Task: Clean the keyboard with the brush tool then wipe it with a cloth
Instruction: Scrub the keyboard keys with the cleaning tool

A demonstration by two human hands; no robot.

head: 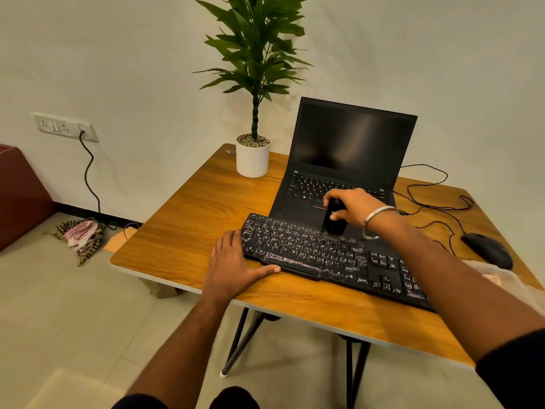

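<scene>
A black keyboard [309, 252] with white dust on its keys lies slantwise on the wooden table [188, 208]. My right hand [352, 206] is closed around a black brush tool [333, 221], whose lower end rests on the keyboard's upper middle rows. My left hand [236, 262] lies flat on the table, fingers against the keyboard's left end and thumb along its front edge. A pale cloth [501, 278] lies at the table's right edge, partly hidden behind my right forearm.
An open black laptop [348, 154] stands just behind the keyboard. A potted plant [253, 156] sits at the back left of the table. A black mouse [486, 249] and its cable lie at the right. A checked rag [81, 234] lies on the floor.
</scene>
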